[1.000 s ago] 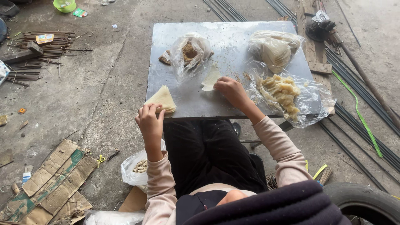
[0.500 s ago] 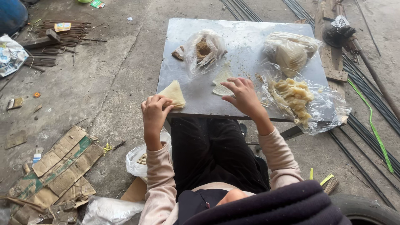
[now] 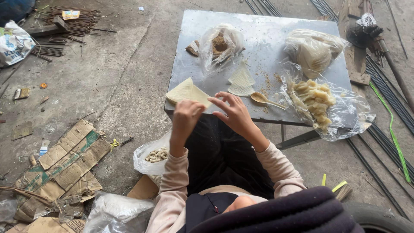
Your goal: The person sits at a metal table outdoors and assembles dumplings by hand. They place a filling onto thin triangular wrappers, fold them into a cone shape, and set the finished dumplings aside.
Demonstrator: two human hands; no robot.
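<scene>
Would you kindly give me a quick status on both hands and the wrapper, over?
Left hand holds the triangular wrapper at the metal table edge. Right hand open, fingers spread beside it. Wooden spoon lies just right; nothing in the way.

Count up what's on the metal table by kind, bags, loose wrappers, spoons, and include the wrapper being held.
Clear plastic bags: 3, one with brown filling, one with stacked wrappers, one with pale yellow pieces
Pale wrappers: 2, one in the left hand, one lying loose
Wooden spoon: 1
Total: 6
</scene>
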